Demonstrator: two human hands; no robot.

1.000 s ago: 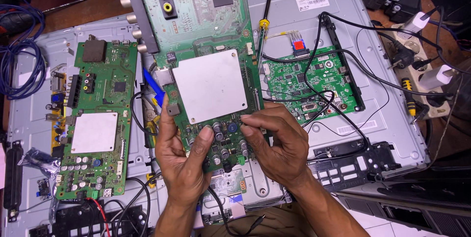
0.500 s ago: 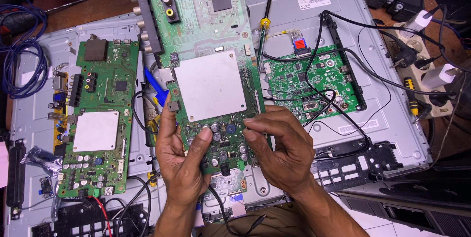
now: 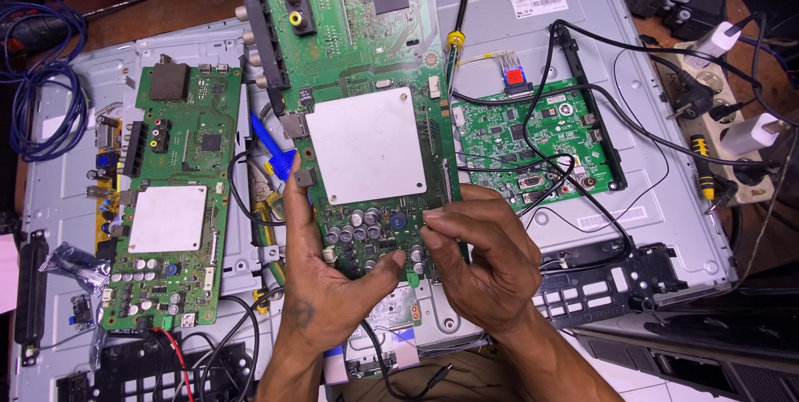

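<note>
Since the earlier frames, the large green circuit board (image 3: 366, 119) is seen lifted slightly higher toward the top of the frame, with the hands shifted a little along its lower edge. At the bottom centre, the board is gripped by the left hand (image 3: 329, 285), whose thumb is laid across the capacitor cluster (image 3: 366, 231) while the fingers are wrapped behind the left edge. The right hand (image 3: 483, 265) is curled at the lower right corner, its fingertips (image 3: 433, 220) pinched at the board's edge; whether a small part is held between them cannot be told. The board is held in the middle of the frame, above the grey metal panel (image 3: 632, 169). It is judged light and stiff but fragile: a hold by the bare edges is best, away from the silver heat-spreader plate (image 3: 368, 146) and the standing components. To the left, a second green board (image 3: 171, 202) is laid flat on the panel. To the right, a smaller green board (image 3: 533, 140) is seen fixed under black cables (image 3: 583, 61). Just beyond the held board, a soldering iron (image 3: 456, 36) is laid pointing upward. At the upper left, a coil of blue wire (image 3: 42, 94) is seen; at the far right, a power strip (image 3: 732, 152) with plugs.
</note>
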